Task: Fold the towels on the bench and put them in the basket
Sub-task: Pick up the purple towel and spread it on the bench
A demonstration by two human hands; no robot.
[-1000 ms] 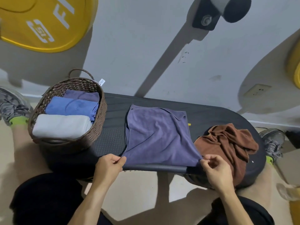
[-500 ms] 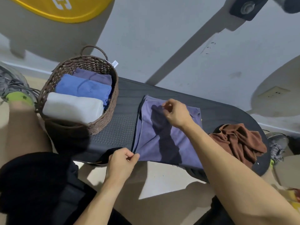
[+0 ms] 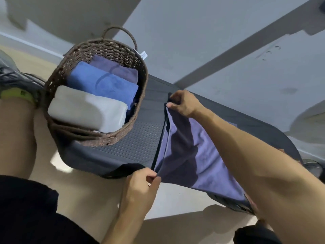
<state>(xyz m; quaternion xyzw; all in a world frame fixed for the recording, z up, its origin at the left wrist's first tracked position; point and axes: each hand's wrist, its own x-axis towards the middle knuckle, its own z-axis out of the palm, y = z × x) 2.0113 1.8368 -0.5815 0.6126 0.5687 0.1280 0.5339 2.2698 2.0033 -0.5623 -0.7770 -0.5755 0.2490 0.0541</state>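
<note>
Pinching purple towel, basket tag (print unreadable)

A purple cloth towel lies folded across the dark padded bench, beside a brown woven wicker basket standing on the bench's left end and holding folded white, blue and purple towels.

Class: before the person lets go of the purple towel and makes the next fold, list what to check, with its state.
1. Left hand pinches the purple towel's near corner: ok.
2. Right hand holds the far corner: ok.
3. Edges lined up: cannot tell, the arm hides part.
4. Towel lies on the bench: ok.
5. Basket has room left: cannot tell; three folded towels fill most of it.
</note>
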